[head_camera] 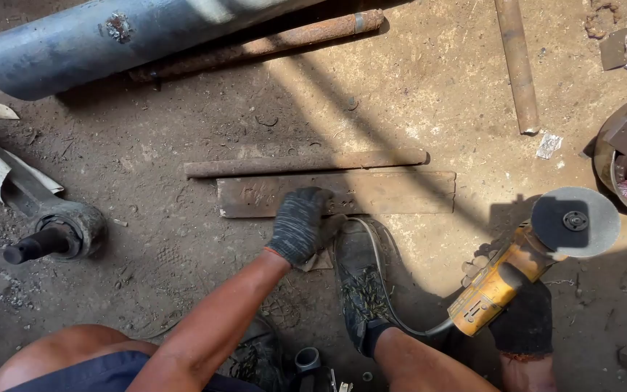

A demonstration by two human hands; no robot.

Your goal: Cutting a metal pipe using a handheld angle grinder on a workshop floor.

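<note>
Item: flat rusty steel bar (371, 193), frame centre, on dirt floor (146, 160), pinned by shoe (361, 279).
Left hand (299, 225): gloved, pressed flat on bar.
Right hand (522, 319): closed around yellow angle grinder (527, 261), lower right.
Hazards: bar slipping underfoot; disc biting glove or shoe; cord (386, 283) snagging by foot.

the gloved left hand (299, 225) is pressed palm-down, arm extended; the gloved right hand (522, 319) is clenched.
</note>
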